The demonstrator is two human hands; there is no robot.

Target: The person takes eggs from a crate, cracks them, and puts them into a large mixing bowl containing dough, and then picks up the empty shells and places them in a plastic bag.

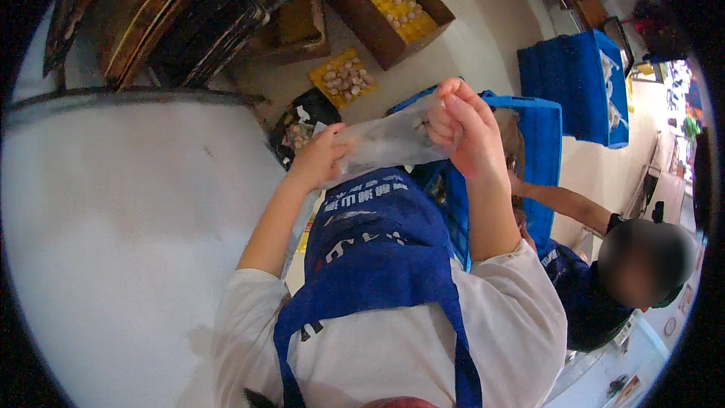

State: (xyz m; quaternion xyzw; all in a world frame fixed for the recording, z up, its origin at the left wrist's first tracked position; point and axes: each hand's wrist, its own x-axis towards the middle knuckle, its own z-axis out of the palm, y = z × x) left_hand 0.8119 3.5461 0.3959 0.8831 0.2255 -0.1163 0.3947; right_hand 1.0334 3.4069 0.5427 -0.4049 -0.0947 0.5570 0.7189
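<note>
A clear plastic bag [385, 141] is stretched between my two hands, in front of my blue apron [377, 249]. My left hand [321, 157] grips one end of it with bent fingers. On the other end, my right hand [462, 125] is closed, fingers curled and pressed together, slightly higher than the left. The bag looks flat and see-through, and I make out nothing inside it. Beyond and below the right hand stands a blue plastic crate [542, 132], partly hidden by my forearm.
A person [581, 279] at the right reaches an arm toward the crate. More stacked blue crates [563, 87] stand farther right. On the floor ahead are a yellow tray [343, 79] of egg-like things, a cardboard box [355, 4] and a black bag [316, 109]. A white surface [136, 242] fills the left.
</note>
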